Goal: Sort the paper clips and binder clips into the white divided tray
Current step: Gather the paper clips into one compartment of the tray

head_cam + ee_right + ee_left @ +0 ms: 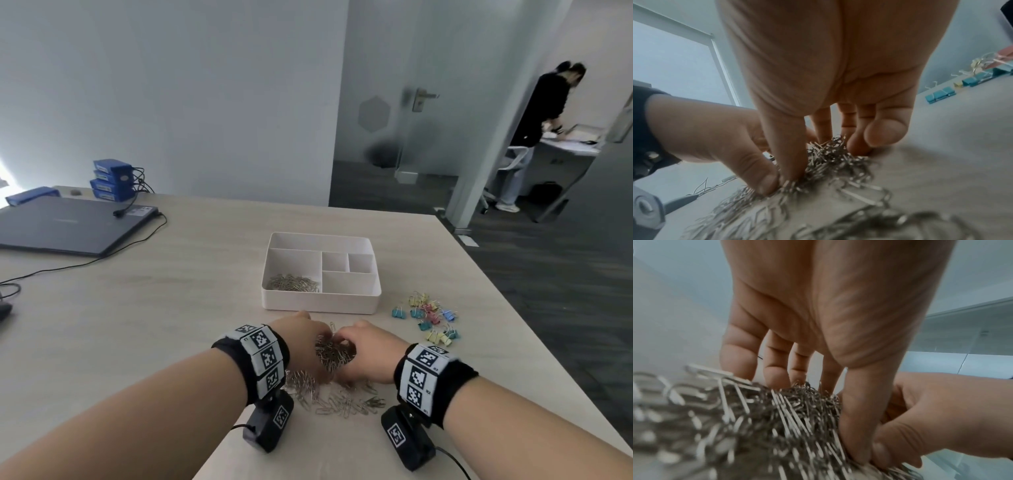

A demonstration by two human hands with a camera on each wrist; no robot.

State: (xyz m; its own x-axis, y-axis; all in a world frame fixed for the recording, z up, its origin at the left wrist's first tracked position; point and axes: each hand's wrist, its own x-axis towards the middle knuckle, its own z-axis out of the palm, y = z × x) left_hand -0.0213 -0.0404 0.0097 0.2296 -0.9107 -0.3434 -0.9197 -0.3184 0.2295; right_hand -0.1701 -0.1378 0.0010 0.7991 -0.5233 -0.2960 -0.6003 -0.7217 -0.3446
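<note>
Both hands down on the desk (pixel 171 301), just in front of the tray (pixel 320 303). Left hand (pixel 301 339) and right hand (pixel 368 349) cupped against each other around a bunch of paper clips (pixel 334 353), fingers curled in from either side. From the left wrist, left hand (pixel 818 313) with fingers (pixel 777 363) pointing down into the heap (pixel 777 415) and thumb pressed into the clips beside the right thumb. From the right wrist, right hand (pixel 828 65) with thumb dug into the clips (pixel 830 160) next to the left hand (pixel 715 133), fingertips (pixel 885 133) bent down to the desk (pixel 941 146) on the far side. Whether the bunch is lifted or only squeezed together against the desk: hard to say, likely squeezed.

More loose clips (pixel 342 401) scattered nearer the body, between the wrists. Tray white, with several compartments; a heap of clips (pixel 294 283) in the big near-left compartment, other compartments seemingly bare. Binder clips (pixel 428 318), blue, yellow and pink, in a loose cluster on the desk right of the tray, apart from both hands; some of them (pixel 970 81) visible at the upper right from the right wrist.

Closed laptop (pixel 68 226) at far left with a cable trailing, blue boxes (pixel 111 178) stacked behind it. A person (pixel 534 130) standing at another desk beyond the glass door (pixel 421 99).
</note>
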